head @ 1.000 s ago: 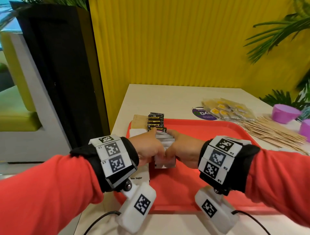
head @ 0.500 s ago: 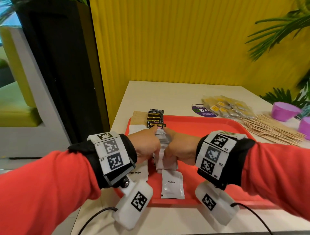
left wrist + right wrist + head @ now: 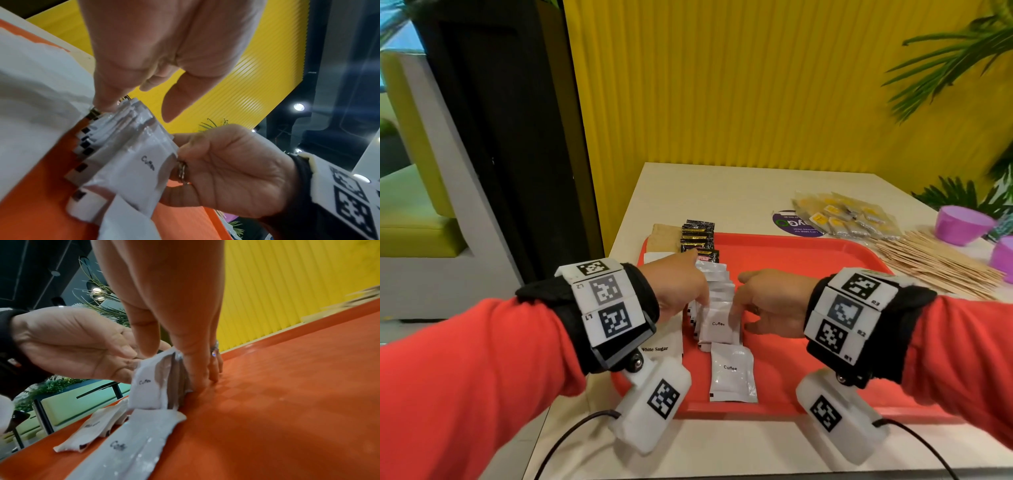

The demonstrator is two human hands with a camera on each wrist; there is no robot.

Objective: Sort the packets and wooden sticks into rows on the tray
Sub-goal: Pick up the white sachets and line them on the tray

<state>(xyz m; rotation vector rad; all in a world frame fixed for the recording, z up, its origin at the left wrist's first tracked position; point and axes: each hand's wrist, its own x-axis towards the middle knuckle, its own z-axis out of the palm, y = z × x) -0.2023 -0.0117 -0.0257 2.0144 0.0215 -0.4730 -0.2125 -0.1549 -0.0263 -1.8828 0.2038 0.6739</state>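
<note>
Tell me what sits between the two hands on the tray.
In the head view, a row of overlapping white coffee packets lies between the left hand and the right hand on the red tray; both wrist views confirm it.

hands (image 3: pixel 681 287) apart, perhaps looser

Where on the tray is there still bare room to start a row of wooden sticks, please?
The tray's right half is bare, from the right hand across to the rim beside the wooden sticks. The left side is crowded: the black packets, the coffee packets between both hands, and the white sugar packet under the left hand.
</note>
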